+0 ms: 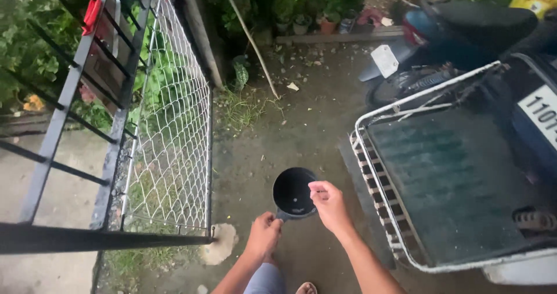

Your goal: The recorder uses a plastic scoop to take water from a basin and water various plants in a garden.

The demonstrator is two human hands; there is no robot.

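Note:
A small black pot (293, 192) with a short handle hangs over the wet concrete ground, its inside dark and seemingly empty. My left hand (264, 235) grips the handle at the pot's near edge. My right hand (328, 204) has its fingers pinched on the pot's right rim. Both forearms reach in from the bottom of the view.
A wire-mesh gate (174, 120) with a metal frame stands open at the left, beside a dark barred gate (75, 96). A sidecar with a white tubular frame (406, 172) and a parked motorcycle (452, 33) fill the right. Potted plants (325, 18) line the far edge.

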